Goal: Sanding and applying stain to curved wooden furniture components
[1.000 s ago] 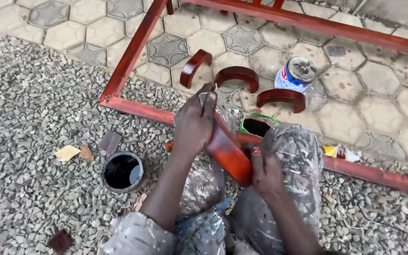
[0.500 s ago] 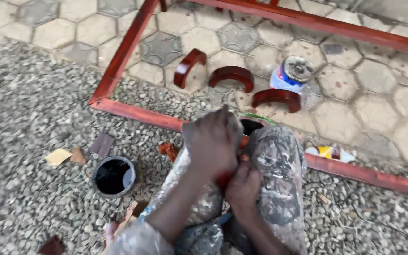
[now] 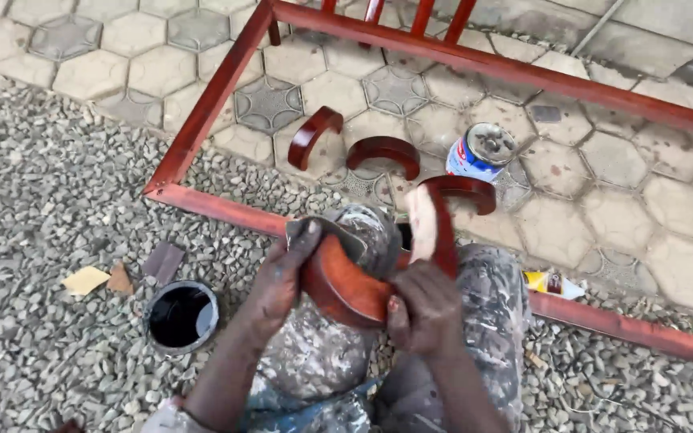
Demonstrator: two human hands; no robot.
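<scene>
The curved red-brown stained wooden piece (image 3: 354, 285) rests over the person's knees, gripped by the right hand (image 3: 423, 309); the left hand (image 3: 282, 277) presses a grey sandpaper scrap (image 3: 322, 231) on it. One end looks bare. Beyond it lie three stained curved pieces (image 3: 382, 152); left, a black tin (image 3: 180, 317).

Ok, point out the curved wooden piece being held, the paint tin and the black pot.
curved wooden piece (image 3: 346, 285), head view, its stained outer face.
paint tin (image 3: 479, 152), head view, its side wall.
black pot (image 3: 151, 337), head view, its rim.
</scene>
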